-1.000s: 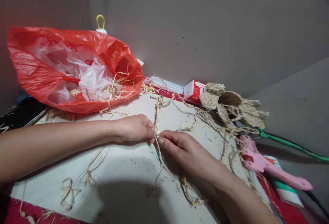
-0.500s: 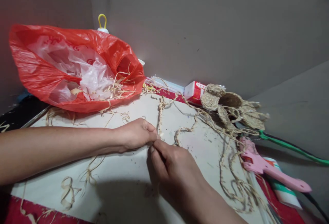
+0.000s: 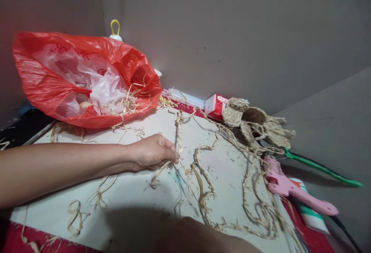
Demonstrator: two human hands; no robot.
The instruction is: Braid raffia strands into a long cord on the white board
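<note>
My left hand (image 3: 156,152) is pinched closed on a braided straw cord (image 3: 179,129) at the middle of the white work surface. The braid runs away from the fingertips toward the back, and loose straw strands (image 3: 188,179) trail from the pinch toward me. Low at the bottom edge, my right hand (image 3: 194,233) shows only as a dark, blurred shape, its fingers hidden. Just to the right of the pinch, more thin braided cord (image 3: 208,191) winds across the surface.
A red plastic bag (image 3: 37,79) with straw scraps sits at back left. Along the right lie coiled straw pieces (image 3: 232,115), a pink glue gun (image 3: 298,195), a green-handled tool (image 3: 324,170) and a white-and-green tube (image 3: 313,218). Behind stands a red-and-white box (image 3: 213,106).
My right hand has left the pinch point and drawn back to the bottom edge, uncovering the loose strands. My left hand stays in place on the braid. The view has shifted slightly.
</note>
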